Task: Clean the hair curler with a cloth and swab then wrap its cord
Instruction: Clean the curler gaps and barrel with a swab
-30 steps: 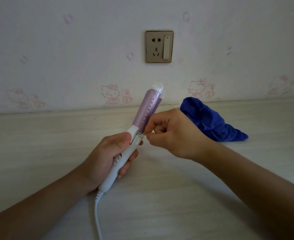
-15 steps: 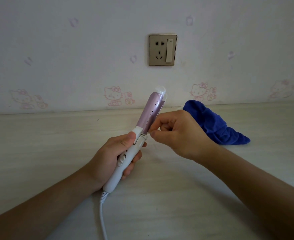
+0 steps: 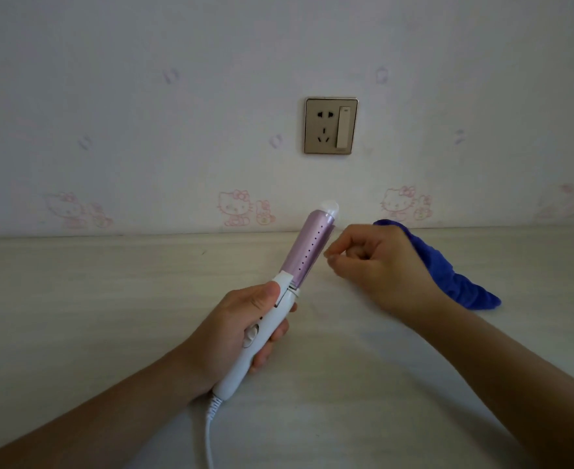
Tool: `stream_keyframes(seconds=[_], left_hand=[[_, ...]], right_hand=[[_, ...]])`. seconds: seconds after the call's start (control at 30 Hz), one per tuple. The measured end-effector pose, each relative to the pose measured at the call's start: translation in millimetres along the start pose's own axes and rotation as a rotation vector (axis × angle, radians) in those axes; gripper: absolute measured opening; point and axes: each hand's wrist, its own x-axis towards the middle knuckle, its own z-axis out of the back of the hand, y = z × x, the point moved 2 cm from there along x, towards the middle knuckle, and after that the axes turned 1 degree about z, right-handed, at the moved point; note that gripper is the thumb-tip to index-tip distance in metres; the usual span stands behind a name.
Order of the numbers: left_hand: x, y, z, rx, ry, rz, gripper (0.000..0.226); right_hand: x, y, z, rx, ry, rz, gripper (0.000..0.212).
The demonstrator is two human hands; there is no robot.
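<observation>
The left hand (image 3: 231,330) has its grip closed round the white handle of the hair curler (image 3: 307,252), held above the counter (image 3: 109,299) with the barrel angled up. The right hand (image 3: 380,265) sits just beside the barrel, fingers curled, thumb against forefinger; whether a swab is pinched there cannot be told. The blue cloth (image 3: 454,282) lies behind it. Likely step: swab detailing. The next move calls for a fine, steady touch on the barrel's holes, and the cord (image 3: 209,431) is not yet wrapped.
</observation>
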Motion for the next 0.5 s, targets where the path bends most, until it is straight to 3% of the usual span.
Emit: stream_keyframes(seconds=[0.07,0.13,0.3,0.43,0.5], left_hand=[[1.1,-1.5,-1.5,0.006,-0.007,-0.015,0.059],[0.1,-0.5,-0.2,0.008,-0.015,-0.017,0.059],[-1.1,0.7,0.8,0.005,0.013,-0.001,0.053],[-0.3,2.3,1.0,0.011,0.005,-0.025,0.06],[0.0,1.8,1.7,0.008,-0.007,-0.046,0.058]], right_hand=[[-7.0,1.9,-10.8,-0.018,0.125,0.014,0.017],[-10.3,3.0,-17.0,-0.055,0.131,0.024,0.016],[4.8,-0.7,12.7,-0.022,-0.236,-0.054,0.02],[-12.2,7.4,-14.7,-0.008,0.088,-0.002,0.02],[-17.7,9.1,-25.4,-0.018,0.117,0.025,0.02]])
